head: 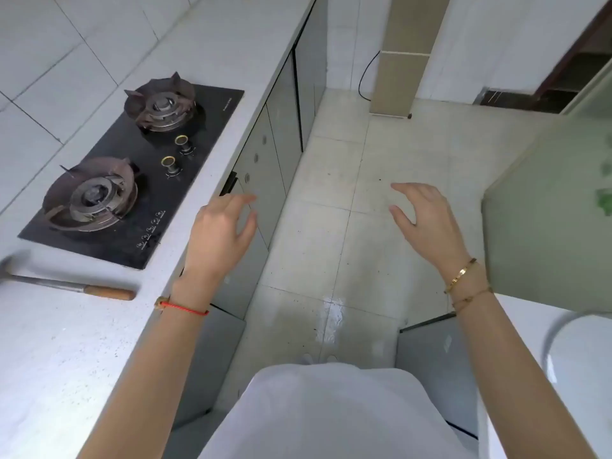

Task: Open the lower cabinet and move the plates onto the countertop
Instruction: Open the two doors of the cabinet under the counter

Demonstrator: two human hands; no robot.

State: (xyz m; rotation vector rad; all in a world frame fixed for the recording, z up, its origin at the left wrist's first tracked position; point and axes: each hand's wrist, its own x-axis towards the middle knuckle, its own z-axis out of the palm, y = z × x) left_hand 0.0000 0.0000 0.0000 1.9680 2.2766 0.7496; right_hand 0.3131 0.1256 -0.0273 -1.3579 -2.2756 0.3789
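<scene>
Both grips are spread and hold nothing: the left hand (225, 230) hovers palm down just past the front edge of the desk (82, 342), its fingers loosely apart over the lower cabinet doors (265, 167), and the right hand (422, 220) hangs over the floor (347, 233) with fingers fanned and slightly curled. The desk, a pale speckled slab, runs along the left side from near to far. Below its edge the row of grey cabinet doors stretches toward the far wall; whether the door by the left hand is shut or slightly ajar I cannot tell. The plates do not show anywhere, neither on the desk nor at the cabinets. The floor is light tile with a shiny wet patch (329, 318) in the near middle. A black two-burner stove (142, 173) sits sunk into the desk, far left of the left hand. A pale green panel (546, 210) fills the right side. A tool with a wooden handle (109, 292) lies on the desk near the stove's near edge. A red string (185, 308) circles the left wrist, and gold bracelets (463, 276) the right.
</scene>
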